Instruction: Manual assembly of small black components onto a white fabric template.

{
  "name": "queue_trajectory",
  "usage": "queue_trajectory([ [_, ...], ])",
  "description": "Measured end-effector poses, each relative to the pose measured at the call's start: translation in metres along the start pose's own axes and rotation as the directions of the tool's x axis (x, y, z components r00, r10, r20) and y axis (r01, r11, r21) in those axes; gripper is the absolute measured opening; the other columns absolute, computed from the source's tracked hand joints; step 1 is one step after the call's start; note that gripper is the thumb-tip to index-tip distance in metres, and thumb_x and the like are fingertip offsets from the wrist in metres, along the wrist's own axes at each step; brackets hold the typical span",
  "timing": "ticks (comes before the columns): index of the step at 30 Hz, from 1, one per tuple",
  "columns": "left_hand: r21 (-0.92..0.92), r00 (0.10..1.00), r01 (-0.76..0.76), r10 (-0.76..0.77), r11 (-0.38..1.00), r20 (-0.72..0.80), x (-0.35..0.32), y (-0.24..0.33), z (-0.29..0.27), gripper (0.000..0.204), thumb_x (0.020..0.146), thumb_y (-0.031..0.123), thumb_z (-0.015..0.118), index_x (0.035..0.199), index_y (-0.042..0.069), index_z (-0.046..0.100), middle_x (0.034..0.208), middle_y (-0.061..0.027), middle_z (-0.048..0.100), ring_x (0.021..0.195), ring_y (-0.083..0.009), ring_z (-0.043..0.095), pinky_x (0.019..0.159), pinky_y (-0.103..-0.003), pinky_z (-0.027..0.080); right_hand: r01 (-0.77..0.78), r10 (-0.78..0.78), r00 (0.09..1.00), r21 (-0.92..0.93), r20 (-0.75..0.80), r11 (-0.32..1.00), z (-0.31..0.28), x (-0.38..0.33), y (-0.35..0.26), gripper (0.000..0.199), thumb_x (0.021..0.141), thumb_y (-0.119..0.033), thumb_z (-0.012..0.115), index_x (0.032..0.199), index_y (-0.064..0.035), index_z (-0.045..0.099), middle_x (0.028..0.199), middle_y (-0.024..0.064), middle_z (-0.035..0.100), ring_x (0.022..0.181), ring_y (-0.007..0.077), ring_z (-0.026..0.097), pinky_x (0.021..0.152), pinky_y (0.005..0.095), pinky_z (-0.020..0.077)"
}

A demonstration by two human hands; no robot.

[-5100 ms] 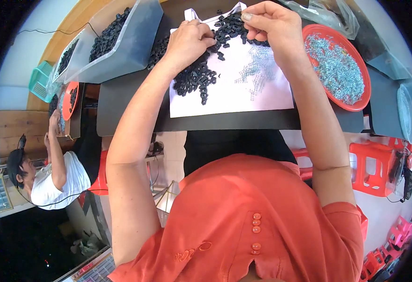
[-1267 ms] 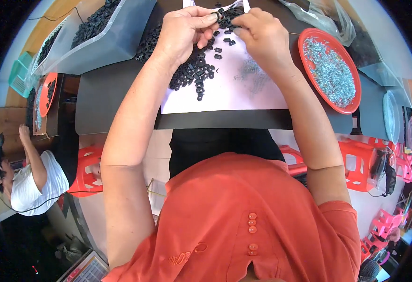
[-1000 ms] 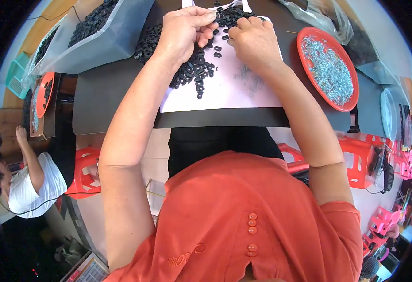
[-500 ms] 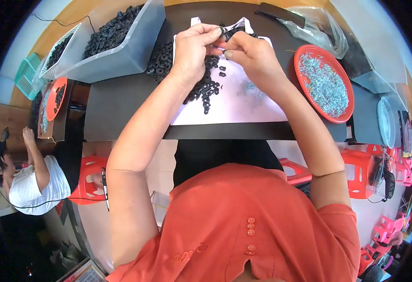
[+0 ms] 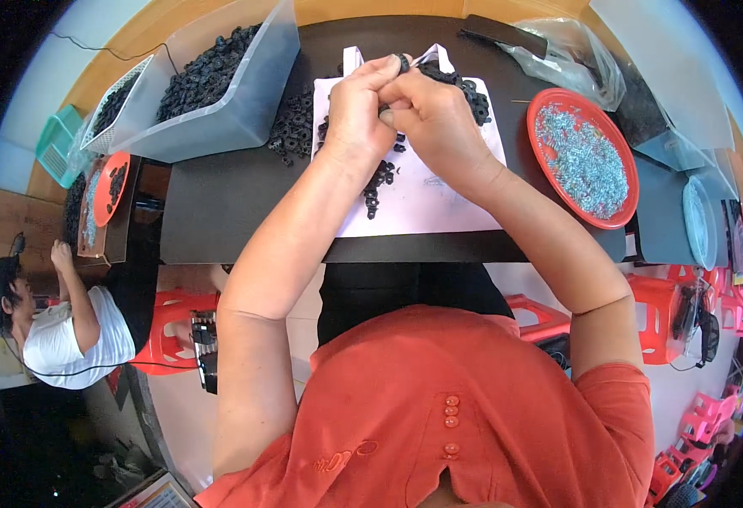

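Above the far part of a white sheet [image 5: 439, 223], my two hands are together. Between the thumb and fingers of my left hand [image 5: 359, 110] is a small black plastic part [image 5: 403, 63]. My right hand [image 5: 439, 114] is closed beside it, fingertips bunched against the left fingers; what they pinch is hidden. Under and in front of my hands lie loose black parts [image 5: 375, 190], and more black parts [image 5: 475, 100] are heaped past my right hand. Small silvery metal pieces [image 5: 435, 180] lie on the sheet near my right wrist.
A translucent bin [image 5: 244, 110] of black parts stands at the left, a dark pile [image 5: 291, 127] beside it. At the right are a red plate [image 5: 632, 182] of small silvery pieces and a clear plastic bag [image 5: 596, 76]. Another person [image 5: 75, 326] sits far left.
My hands have drawn closer together, the right moving left against the left fingers. The whole view has shifted slightly. My left hand still grips the black part.
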State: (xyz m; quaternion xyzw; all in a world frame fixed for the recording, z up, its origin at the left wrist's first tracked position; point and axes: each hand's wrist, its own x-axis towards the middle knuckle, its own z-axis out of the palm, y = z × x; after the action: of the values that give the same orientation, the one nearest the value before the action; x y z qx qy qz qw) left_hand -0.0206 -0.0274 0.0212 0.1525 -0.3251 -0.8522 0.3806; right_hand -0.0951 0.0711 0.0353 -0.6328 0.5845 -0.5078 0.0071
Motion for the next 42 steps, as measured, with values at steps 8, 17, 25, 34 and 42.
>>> queue_trajectory([
  [8,0.211,0.996,-0.06,0.073,0.976,-0.055,-0.003,-0.011,-0.003,0.016,0.09,0.004,0.061,0.102,-0.007,0.062,0.091,-0.0134,0.066,0.082,-0.0194,0.064,0.076,-0.029,0.052,-0.119,0.133,0.989,0.192,-0.063,0.974,0.008,-0.017,0.023,0.009,0.076,-0.007,0.065,0.084,-0.0022,0.067,0.074,0.0166,0.063,0.071,0.032,0.064,0.067,0.0382,0.0509],
  [17,0.528,0.987,-0.159,0.147,0.834,0.065,-0.008,-0.013,0.002,0.013,0.089,0.002,0.062,0.099,-0.006,0.065,0.082,-0.0088,0.066,0.069,-0.0138,0.062,0.064,-0.025,0.053,-0.301,0.387,0.921,0.561,-0.037,0.771,-0.032,0.001,0.054,0.014,0.085,-0.006,0.063,0.094,0.0043,0.067,0.072,0.0044,0.063,0.064,0.0084,0.057,0.057,0.0216,0.0437],
  [25,0.633,0.985,-0.172,0.124,0.755,0.12,-0.013,-0.012,0.005,0.015,0.091,0.004,0.061,0.102,-0.005,0.064,0.085,-0.0101,0.067,0.07,-0.0149,0.062,0.065,-0.025,0.052,-0.424,0.474,0.878,0.582,0.075,0.694,-0.035,0.002,0.046,0.014,0.091,-0.007,0.059,0.098,0.0038,0.066,0.075,0.0024,0.062,0.069,0.0057,0.054,0.061,0.0185,0.04],
  [34,0.669,0.984,-0.176,0.122,0.722,0.126,-0.016,-0.01,0.005,0.013,0.091,0.005,0.062,0.099,-0.005,0.065,0.084,-0.0096,0.066,0.069,-0.0144,0.062,0.06,-0.025,0.051,-0.453,0.468,0.879,0.476,0.095,0.754,-0.035,0.002,0.047,0.014,0.09,-0.007,0.059,0.097,0.0031,0.066,0.079,0.0025,0.063,0.069,0.0057,0.054,0.063,0.0187,0.043],
  [42,0.827,0.921,-0.374,0.276,0.419,0.277,-0.014,-0.014,-0.003,0.004,0.088,0.004,0.065,0.091,0.002,0.067,0.074,-0.0001,0.062,0.063,-0.0054,0.055,0.054,-0.02,0.046,-0.333,0.348,0.937,0.361,0.024,0.871,-0.026,-0.002,0.061,0.015,0.083,-0.013,0.064,0.083,0.0021,0.067,0.07,0.006,0.065,0.061,0.0104,0.057,0.055,0.0273,0.0443],
])
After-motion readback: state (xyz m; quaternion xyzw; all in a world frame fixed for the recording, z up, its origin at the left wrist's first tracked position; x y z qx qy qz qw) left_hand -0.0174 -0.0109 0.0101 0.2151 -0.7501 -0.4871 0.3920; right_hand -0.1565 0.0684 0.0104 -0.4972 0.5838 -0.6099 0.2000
